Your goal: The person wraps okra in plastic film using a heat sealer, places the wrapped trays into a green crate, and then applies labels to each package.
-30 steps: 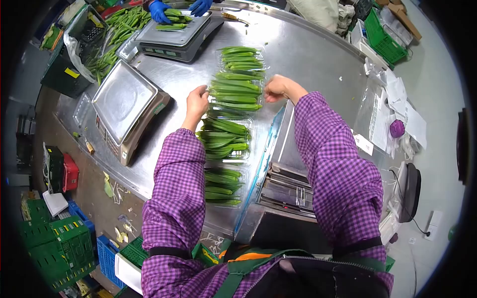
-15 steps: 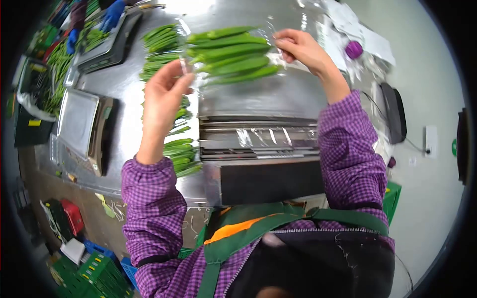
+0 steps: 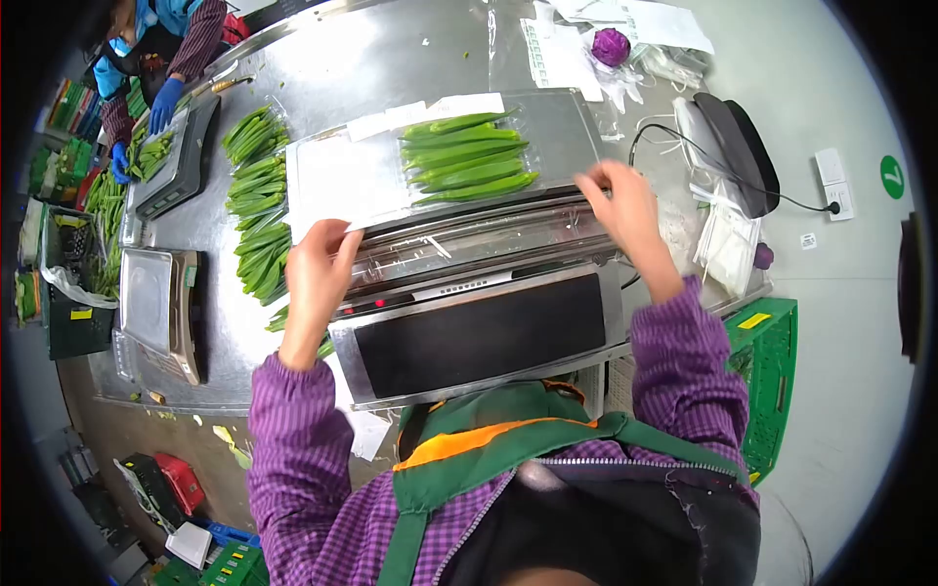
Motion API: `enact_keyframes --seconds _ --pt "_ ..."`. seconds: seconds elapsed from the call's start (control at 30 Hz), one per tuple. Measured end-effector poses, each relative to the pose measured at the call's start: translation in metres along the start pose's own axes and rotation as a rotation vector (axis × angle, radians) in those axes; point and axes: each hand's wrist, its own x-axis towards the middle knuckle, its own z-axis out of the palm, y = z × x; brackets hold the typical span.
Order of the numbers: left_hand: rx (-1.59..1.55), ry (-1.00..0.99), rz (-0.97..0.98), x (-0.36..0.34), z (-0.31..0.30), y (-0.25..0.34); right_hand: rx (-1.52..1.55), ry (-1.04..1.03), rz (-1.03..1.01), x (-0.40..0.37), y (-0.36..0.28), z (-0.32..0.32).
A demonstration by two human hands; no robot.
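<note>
A row of green okra pods (image 3: 469,156) lies on the metal plate (image 3: 562,127) of a film wrapping machine, beyond my hands. My left hand (image 3: 318,273) is closed in a pinch at the left end of the machine's clear plastic film (image 3: 430,249), thumb against fingers. At the right end, my right hand (image 3: 625,210) also pinches the film's edge, which is hard to see there. The film stretches below the okra between both hands. In front of it sits the machine's dark panel (image 3: 479,337), with red lights at its left.
Several okra bundles (image 3: 259,200) line the table left of the machine. Farther left stand a scale (image 3: 161,298) and another scale (image 3: 181,161), where a co-worker's blue-gloved hand (image 3: 166,103) is. A purple cabbage (image 3: 611,47), cable and green crate (image 3: 772,391) are at right.
My hands have let go of the film-wrapped okra, which now rests on the plate. Both have come down nearer to me, to the film. My view has shifted.
</note>
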Motion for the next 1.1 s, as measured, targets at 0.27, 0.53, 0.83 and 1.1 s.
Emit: enact_keyframes --seconds 0.27,0.53,0.83,1.1 --pt "-0.266 -0.141 -0.306 -0.019 0.01 0.008 0.52 -0.116 0.403 -0.033 -0.01 0.027" --pt "-1.453 -0.673 -0.564 -0.041 -0.033 0.034 1.678 -0.406 0.449 -0.015 -0.034 -0.039" --pt "-0.46 0.165 0.202 0.166 0.029 0.053 0.482 -0.068 -0.092 0.151 -0.023 0.018" --pt "-0.652 -0.286 -0.278 0.117 0.049 0.022 0.611 -0.544 0.396 0.097 -0.003 0.043"
